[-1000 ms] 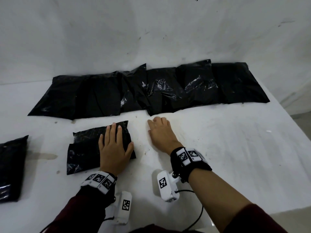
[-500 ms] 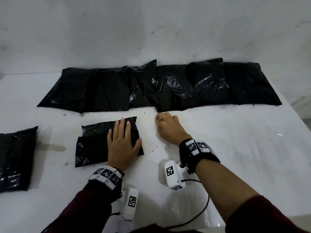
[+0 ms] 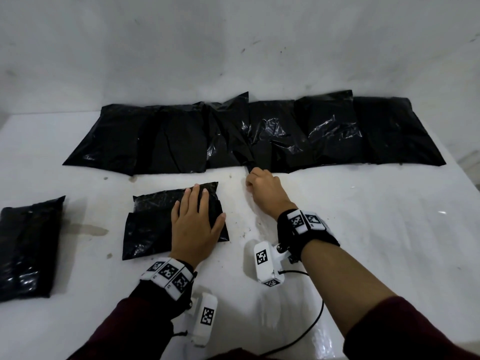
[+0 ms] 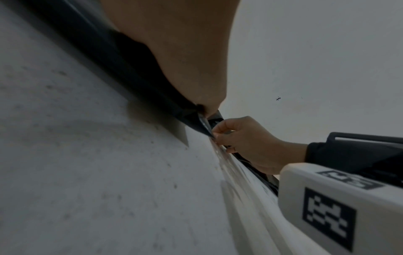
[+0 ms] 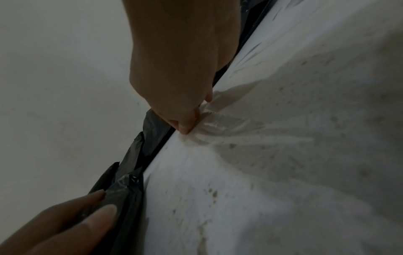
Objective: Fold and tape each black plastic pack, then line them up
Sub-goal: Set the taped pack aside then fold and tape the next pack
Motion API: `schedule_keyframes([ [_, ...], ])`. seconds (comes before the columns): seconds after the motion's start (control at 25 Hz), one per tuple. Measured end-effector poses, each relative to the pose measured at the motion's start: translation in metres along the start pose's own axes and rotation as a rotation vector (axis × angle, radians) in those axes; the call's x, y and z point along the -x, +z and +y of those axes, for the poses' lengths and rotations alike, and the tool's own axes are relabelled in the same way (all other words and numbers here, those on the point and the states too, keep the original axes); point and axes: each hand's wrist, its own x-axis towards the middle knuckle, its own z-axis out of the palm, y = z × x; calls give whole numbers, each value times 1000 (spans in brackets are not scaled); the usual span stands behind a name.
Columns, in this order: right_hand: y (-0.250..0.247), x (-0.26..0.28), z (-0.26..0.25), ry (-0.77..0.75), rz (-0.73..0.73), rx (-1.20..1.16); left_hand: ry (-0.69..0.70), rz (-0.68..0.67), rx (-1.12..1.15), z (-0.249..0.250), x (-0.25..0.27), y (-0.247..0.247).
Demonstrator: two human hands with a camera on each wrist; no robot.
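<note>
A folded black pack (image 3: pixel 153 224) lies on the white table (image 3: pixel 363 242), and my left hand (image 3: pixel 194 224) presses flat on its right half with straight fingers. To its right, my right hand (image 3: pixel 250 181) has its fingers curled at the front edge of the row of black packs (image 3: pixel 181 136). In the right wrist view its fingertips (image 5: pixel 185 127) pinch the end of a clear, crinkled tape strip (image 5: pixel 216 124) that lies on the table. The strip (image 4: pixel 235 169) runs back toward my wrist. In the left wrist view my palm (image 4: pixel 185 51) covers the pack (image 4: pixel 139 82).
Several black packs lie side by side along the back wall (image 3: pixel 233 48). One more folded black pack (image 3: pixel 26 248) sits at the left edge. The table's right edge drops off at the far right. Small dirt specks dot the table.
My right hand went from lying flat on the table to curling its fingers and pinching the clear strip near the row's edge. The left hand stayed on the folded pack.
</note>
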Motion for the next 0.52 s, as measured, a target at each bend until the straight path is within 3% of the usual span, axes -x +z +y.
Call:
schedule_keyframes([
  [0.32,-1,1,-6,-9,-17,79,1,25,15,2,1,3],
  [0.52,7,2,-4,-12,61,47,2,41,8,2,0,3],
])
